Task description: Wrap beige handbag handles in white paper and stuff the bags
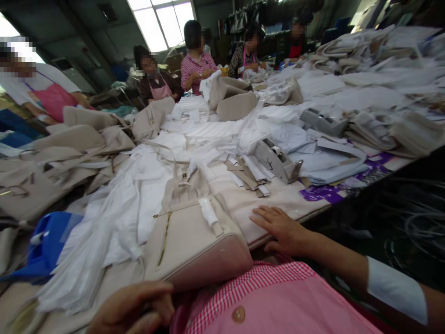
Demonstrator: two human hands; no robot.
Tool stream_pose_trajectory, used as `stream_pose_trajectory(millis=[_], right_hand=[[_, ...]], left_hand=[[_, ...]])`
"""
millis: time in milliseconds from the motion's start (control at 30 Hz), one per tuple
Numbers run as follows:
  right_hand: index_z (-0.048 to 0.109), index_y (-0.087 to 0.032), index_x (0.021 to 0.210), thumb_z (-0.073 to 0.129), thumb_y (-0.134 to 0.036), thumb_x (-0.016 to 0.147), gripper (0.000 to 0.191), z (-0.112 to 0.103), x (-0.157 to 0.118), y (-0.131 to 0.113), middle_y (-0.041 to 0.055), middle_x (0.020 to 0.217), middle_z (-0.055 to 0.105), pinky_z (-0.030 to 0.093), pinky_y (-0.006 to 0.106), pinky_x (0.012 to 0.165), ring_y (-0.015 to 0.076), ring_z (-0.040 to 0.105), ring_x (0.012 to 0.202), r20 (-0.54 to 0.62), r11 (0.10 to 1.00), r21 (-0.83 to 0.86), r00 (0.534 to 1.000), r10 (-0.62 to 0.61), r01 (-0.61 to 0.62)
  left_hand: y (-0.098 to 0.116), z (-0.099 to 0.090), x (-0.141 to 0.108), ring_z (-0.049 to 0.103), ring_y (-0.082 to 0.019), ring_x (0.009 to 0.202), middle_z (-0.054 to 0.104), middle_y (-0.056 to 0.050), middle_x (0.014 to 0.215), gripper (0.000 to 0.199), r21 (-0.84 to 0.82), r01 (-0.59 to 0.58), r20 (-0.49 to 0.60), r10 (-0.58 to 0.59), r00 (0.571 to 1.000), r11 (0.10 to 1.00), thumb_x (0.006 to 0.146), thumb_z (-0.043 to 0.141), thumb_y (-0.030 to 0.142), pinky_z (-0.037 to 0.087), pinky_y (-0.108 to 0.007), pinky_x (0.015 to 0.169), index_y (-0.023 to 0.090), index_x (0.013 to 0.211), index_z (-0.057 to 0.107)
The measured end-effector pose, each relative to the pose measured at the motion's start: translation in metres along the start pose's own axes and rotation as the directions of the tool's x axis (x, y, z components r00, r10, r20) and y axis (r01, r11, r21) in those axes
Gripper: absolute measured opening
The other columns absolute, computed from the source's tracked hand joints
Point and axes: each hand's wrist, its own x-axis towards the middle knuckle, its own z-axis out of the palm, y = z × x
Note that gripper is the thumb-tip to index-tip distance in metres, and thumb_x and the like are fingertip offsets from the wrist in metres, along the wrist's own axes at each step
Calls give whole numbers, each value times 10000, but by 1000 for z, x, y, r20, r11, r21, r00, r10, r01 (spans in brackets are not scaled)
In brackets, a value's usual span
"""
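Observation:
A beige handbag (pixel 181 236) with a gold zip lies tilted on the table's near edge, its base against my pink apron. White wrapping (pixel 207 211) covers part of a strap on its upper right. My left hand (pixel 135 306) is at the bag's lower left corner, fingers curled; their inner side is hidden, so whether it holds anything cannot be seen. My right hand (pixel 280 227) rests on the pale table cover (pixel 236 199) right of the bag, fingers spread and empty.
A grey tape dispenser (pixel 276 160) stands beyond my right hand, beside paper strips (pixel 250 174). White sheets (pixel 90 246) and a blue tool (pixel 48 243) lie left. Beige bags (pixel 69 144) are heaped farther left. Several co-workers in aprons stand across the table.

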Motion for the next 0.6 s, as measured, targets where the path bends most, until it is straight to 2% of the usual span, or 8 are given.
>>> stream_pose_trajectory(millis=[33,67,100,133,200,367,500,600], right_hand=[[454,-226,1423,788,-368,669,836,7,-2,5,179,1481,417,289,582,1054,397,352,1355,68,999,-38,998,12,-9],[437,-249,1437,802,-370,644,881,12,-3,8,171,1502,388,279,592,1050,406,328,1366,104,998,-66,994,23,-16],[440,-268,1435,807,-373,633,889,14,-1,10,163,1503,387,284,590,1043,408,331,1361,116,997,-79,993,26,-17],[459,-278,1423,805,-384,635,866,14,1,11,156,1487,410,302,578,1032,404,354,1344,117,997,-80,993,21,-11],[521,-280,1373,780,-393,671,757,9,6,12,146,1420,487,359,541,998,382,429,1281,117,998,-67,993,-10,18],[625,-203,1246,614,-230,829,418,8,11,17,147,1239,616,446,485,953,321,549,1141,53,983,-120,990,-131,136],[672,-199,1136,504,-117,851,341,8,12,22,123,1118,674,515,406,884,262,625,1018,37,959,-88,963,-266,268],[677,-213,1071,482,-188,917,250,-16,25,34,84,1002,710,547,306,779,206,673,893,-27,974,-46,974,-224,223]], left_hand=[[-2,-4,2,676,-258,977,717,-47,1063,409,118,-29,-143,46,989,993,869,599,414,573,-376,846,317,1266,595],[-2,-4,6,645,-277,1052,688,-67,1140,496,262,-53,-235,116,965,964,823,659,430,549,-398,896,295,1292,570],[-1,-1,12,603,-305,1119,646,-94,1221,600,403,-70,-250,183,951,913,754,727,471,521,-428,937,269,1295,565],[3,4,19,590,-323,1123,622,-119,1248,663,511,-99,-205,233,951,854,707,757,513,515,-446,929,241,1284,575],[12,18,34,608,-313,1020,646,-134,1156,621,624,-148,-103,269,958,767,713,742,549,524,-450,847,201,1212,619],[35,44,52,555,-211,770,633,-60,819,192,602,-241,7,297,955,761,917,556,340,459,-352,669,184,956,662],[45,52,54,525,-201,750,608,-43,805,152,592,-277,60,301,952,757,920,535,269,437,-344,665,181,821,611],[54,51,53,539,-197,773,619,-52,869,115,550,-291,94,288,953,783,895,571,273,451,-336,684,178,842,606]])
